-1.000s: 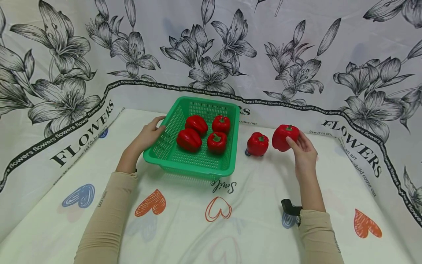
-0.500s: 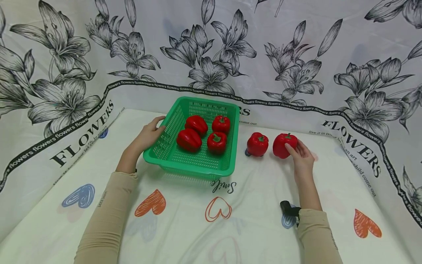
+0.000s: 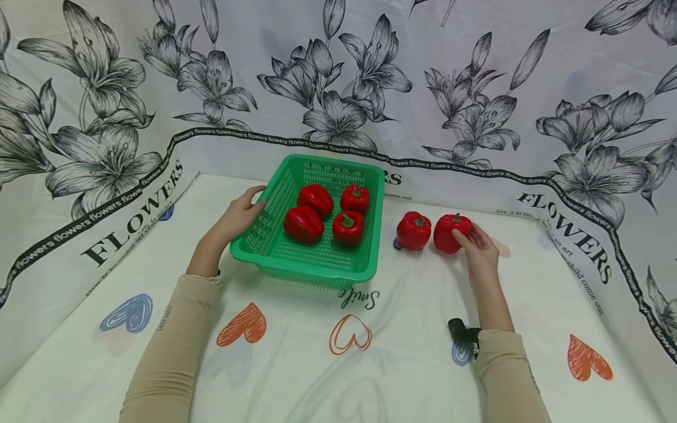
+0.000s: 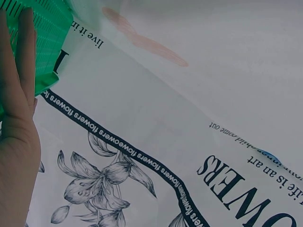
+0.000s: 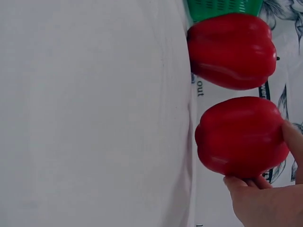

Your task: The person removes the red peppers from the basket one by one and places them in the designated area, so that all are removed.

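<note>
My right hand [image 3: 482, 252] holds a red bell pepper [image 3: 449, 235], with the thumb on its near side and fingers round its right side. In the right wrist view this pepper [image 5: 241, 137] lies beside a second red bell pepper [image 5: 232, 52], with a narrow gap between them. That second pepper [image 3: 414, 231] stands stem up, right of the green plastic basket [image 3: 307, 271]. Far left, my left hand [image 3: 240, 216] grips the basket's left rim, thumb over the edge. Two of its fingers [image 4: 26, 56] lie along the basket's side in the left wrist view.
Several red bell peppers [image 3: 348, 229] sit inside the basket. A white tablecloth [image 3: 412, 364] printed with hearts covers the table. Behind it hangs cloth [image 3: 338, 70] with a flower pattern and a black lettered band. A black wrist camera [image 3: 462, 331] is strapped to the right forearm.
The right hand has lowered its bell pepper and shifted it slightly left, closer to the second pepper. The left hand and the basket have stayed in place.
</note>
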`<state>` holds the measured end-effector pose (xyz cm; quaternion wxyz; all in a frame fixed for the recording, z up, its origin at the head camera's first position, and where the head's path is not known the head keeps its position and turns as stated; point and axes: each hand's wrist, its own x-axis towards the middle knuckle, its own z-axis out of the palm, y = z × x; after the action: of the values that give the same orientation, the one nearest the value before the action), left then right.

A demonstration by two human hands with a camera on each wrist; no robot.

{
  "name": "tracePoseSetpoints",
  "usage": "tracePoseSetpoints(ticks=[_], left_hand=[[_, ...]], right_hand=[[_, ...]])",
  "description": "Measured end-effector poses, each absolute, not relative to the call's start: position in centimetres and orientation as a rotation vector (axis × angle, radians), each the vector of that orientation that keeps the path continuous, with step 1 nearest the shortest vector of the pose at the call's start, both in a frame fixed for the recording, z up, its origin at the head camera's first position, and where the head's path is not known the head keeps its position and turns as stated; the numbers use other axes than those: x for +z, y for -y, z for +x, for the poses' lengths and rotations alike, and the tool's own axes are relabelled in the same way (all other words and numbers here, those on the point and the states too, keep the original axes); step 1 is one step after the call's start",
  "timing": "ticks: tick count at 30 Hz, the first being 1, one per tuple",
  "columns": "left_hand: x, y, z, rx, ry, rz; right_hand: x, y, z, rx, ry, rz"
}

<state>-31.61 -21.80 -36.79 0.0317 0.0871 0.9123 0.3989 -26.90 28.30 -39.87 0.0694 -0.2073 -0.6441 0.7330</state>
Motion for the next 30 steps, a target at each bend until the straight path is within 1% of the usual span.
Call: tracePoseSetpoints(ticks=[12,20,30], left_hand=[[-36.5,21.8,-31.4,1.24,-2.789,0.26],[-36.7,21.8,-31.5,1.236,-2.794,0.264],[-36.7,21.8,-31.5,1.241,-2.79,0.265]], right_hand=[[-40.0,-28.7,-26.8,2.185,2.097,-0.509],[-39.9,-29.5,-26.6,2.083,2.312,-0.546],[-39.2,-29.8,-26.1,2.119,2.362,-0.543]])
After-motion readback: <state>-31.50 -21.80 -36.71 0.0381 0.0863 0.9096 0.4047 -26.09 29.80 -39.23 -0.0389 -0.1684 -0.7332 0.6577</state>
